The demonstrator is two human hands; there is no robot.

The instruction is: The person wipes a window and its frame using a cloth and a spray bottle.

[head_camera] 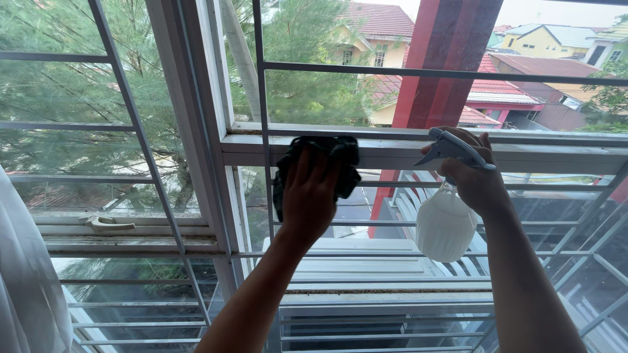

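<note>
My left hand (309, 196) presses a dark cloth (347, 157) flat against the window pane, just below the white horizontal frame bar (392, 153). My right hand (476, 176) grips a white spray bottle (445, 225) by its grey trigger head, nozzle pointing left toward the glass. The bottle hangs below the hand, level with the cloth and to its right. Both forearms reach up from the bottom of the view.
A grey metal grille (261, 98) crosses the window in front of the glass. A window handle (104, 224) sits on the left sash. A white curtain (26, 281) hangs at the far left. Trees, a red pillar and rooftops lie outside.
</note>
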